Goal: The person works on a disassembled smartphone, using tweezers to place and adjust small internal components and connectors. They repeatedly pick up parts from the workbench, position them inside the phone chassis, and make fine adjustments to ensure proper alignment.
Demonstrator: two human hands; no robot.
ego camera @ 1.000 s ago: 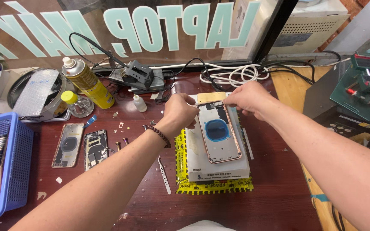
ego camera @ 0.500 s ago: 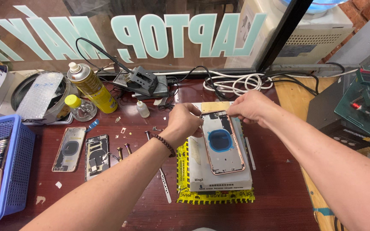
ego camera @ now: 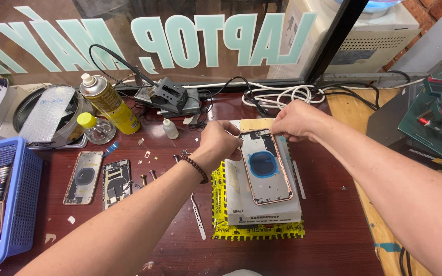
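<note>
1. Phone housing, rose-gold rimmed, lies face-up on a grey block over a yellow-taped pad, right of the table's middle.
2. Tweezers lie just left of the pad.
3. Left hand has fingers curled closed at the housing's top left corner.
4. Right hand pinches the housing's top edge.
5. Yellow spray can stands near the table's far left.

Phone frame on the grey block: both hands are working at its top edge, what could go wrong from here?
The phone frame lies loose on the grey block; a push from the left hand or right hand might slide it off. Small screws nearby could be swept away by the left forearm.
</note>
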